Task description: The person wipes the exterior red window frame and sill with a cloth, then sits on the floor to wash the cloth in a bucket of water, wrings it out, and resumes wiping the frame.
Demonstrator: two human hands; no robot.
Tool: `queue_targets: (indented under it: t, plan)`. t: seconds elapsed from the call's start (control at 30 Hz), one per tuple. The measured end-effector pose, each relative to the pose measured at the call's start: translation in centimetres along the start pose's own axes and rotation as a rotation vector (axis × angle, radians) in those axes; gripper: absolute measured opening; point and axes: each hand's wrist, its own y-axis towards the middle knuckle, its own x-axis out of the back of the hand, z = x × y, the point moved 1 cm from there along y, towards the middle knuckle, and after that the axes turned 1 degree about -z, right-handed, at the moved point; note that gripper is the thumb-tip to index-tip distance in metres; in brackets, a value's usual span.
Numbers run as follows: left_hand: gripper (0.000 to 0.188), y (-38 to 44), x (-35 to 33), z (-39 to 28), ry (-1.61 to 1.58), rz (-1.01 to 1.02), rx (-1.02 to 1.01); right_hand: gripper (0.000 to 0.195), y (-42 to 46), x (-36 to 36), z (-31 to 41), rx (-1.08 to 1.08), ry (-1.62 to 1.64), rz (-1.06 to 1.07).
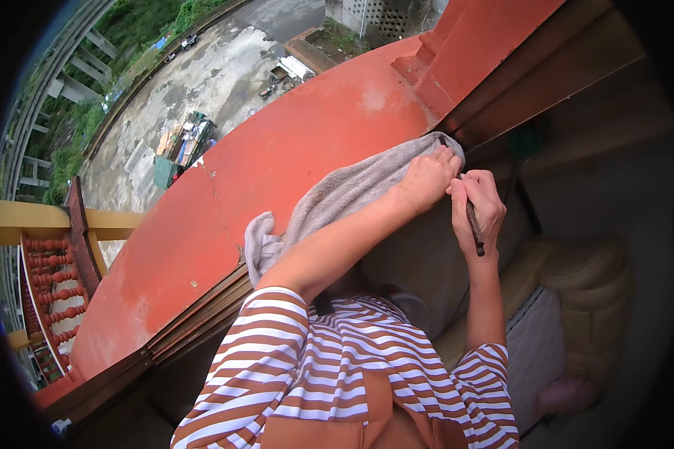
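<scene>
A grey towel [348, 188] lies draped along the window sill, with its near end bunched beside my left upper arm. My left hand [433, 171] is closed at the towel's far end, against the cloth. A short dark tip shows just past its fingers. Right beside it, my right hand [480, 205] grips a slim dark stick [474, 230], whose lower end sticks out below the fist. Tip and stick roughly line up, as one piece running through both fists; the middle is covered by fingers.
Outside the sill is a curved red ledge [269, 163] meeting a red pillar [472, 50]. Brown window-frame tracks [202, 308] run along its inner edge. Far below lies a concrete yard [224, 73] with a loaded green bin [168, 171]. Indoors, a tan leather sofa [584, 269] stands at right.
</scene>
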Motion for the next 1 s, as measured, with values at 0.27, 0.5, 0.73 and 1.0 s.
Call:
queue_targets:
  t: [0.27,0.5,0.73,1.0]
  plan:
    - [0.014,-0.9,3.0,-3.1,0.074,0.035,-0.066,0.015,-1.7,3.3,3.2,-0.02,0.064,-0.004]
    - [0.018,2.2,-2.0,-3.1,0.019,0.017,0.029,0.011,-0.7,4.0,-2.3,-0.164,0.153,-0.042]
    - [0.01,3.9,-1.7,-1.0,-0.013,-0.036,-0.017,0.017,4.3,3.6,-2.6,-0.132,0.154,-0.013]
    - [0.024,-4.6,6.0,-2.3,0.168,0.033,0.111,0.031,4.7,2.0,-1.9,-0.412,0.769,0.392]
